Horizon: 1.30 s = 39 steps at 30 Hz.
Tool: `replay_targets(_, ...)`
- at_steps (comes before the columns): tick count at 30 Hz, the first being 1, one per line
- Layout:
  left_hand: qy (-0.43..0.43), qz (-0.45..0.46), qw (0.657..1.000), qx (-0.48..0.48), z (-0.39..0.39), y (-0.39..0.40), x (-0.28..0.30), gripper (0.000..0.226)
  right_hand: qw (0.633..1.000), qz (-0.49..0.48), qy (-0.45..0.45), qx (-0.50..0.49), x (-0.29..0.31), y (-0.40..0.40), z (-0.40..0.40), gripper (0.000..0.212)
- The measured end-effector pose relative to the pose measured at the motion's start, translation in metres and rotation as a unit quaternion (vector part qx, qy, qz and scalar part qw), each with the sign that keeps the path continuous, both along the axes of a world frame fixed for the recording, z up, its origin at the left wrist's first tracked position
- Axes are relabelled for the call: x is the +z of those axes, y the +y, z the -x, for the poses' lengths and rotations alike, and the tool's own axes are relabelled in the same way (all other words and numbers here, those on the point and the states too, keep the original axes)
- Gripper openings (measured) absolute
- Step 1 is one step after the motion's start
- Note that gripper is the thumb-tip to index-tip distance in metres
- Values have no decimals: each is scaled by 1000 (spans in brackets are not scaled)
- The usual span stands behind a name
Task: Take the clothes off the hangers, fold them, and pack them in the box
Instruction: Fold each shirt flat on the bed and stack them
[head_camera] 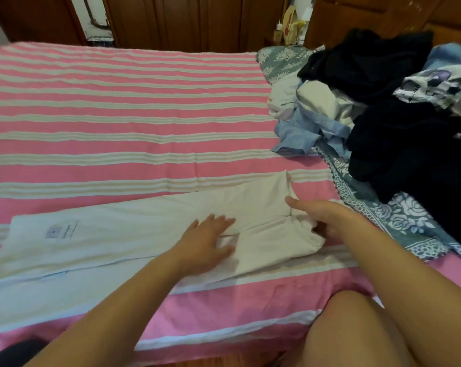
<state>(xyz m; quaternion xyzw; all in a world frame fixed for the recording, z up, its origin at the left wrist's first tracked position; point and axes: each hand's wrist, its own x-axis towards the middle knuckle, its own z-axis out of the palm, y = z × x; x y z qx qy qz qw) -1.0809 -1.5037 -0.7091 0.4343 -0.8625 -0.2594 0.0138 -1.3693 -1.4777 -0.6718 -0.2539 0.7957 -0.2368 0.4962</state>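
Observation:
A white garment lies stretched out flat across the near part of the bed, folded lengthwise, with a small printed label near its left end. My left hand presses flat on its middle, fingers straight. My right hand holds the bunched right end of the garment, thumb on top and fingers curled under the fabric. A heap of unfolded clothes, dark, light blue and cream, sits at the right of the bed. No hanger or box is in view.
The bed carries a pink and white striped sheet. A grey floral quilt lies under the clothes heap at the right. Wooden wardrobe doors and a headboard stand behind. My bare knee is at the bed's near edge.

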Motion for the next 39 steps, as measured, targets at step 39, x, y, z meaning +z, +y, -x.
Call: replay_targets(39, 319, -290, 798, 421, -100, 46, 6, 71, 927, 131, 272, 221, -63, -47, -161, 53)
